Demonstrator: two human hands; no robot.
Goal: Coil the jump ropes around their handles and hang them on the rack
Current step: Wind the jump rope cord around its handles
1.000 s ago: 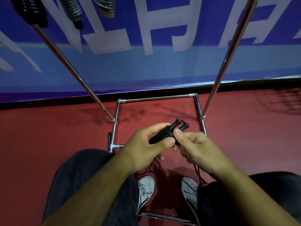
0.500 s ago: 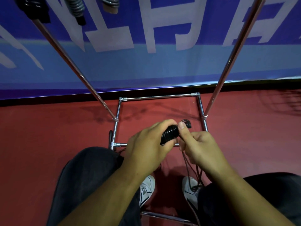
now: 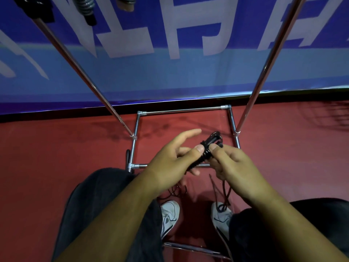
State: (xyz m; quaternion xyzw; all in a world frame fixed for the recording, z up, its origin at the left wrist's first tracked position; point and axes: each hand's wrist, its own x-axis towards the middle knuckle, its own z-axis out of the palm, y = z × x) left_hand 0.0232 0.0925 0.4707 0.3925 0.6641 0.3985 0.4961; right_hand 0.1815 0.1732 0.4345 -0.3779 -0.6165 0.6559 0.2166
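Right now, a person is holding a black jump rope [image 3: 206, 153] in both hands above the red floor [image 3: 56, 157], over the near rail of the chrome rack [image 3: 181, 110] base. The left hand [image 3: 168, 165] is gripping the lower part of the wound bundle. Its thumb is pressing on the coils from the top, its lower fingers are curling beneath, and its index finger is pointing straight out, touching nothing. The right hand [image 3: 236, 167] is pinching the bundle from the other side, its thumb tip lying on the coils just beside the left thumb and its remaining fingers curling under.

The two handles [image 3: 214, 138] are sticking out together past the thumbs, tilting up and away toward the rack base's far right corner, with cord wrapping round them in tight turns. A loose length of cord [image 3: 216, 190] is hanging from under the right hand toward the right shoe [image 3: 221, 218], and more of it is looping near the left shoe [image 3: 170, 214].

Two slanting rack poles [image 3: 81, 73] are rising from the base's side rails toward the top corners of the view. At the top left edge, coiled ropes [image 3: 85, 8] are hanging in front of a blue banner [image 3: 188, 78] with pale lettering. Dark trousers [image 3: 98, 205] are covering both knees.
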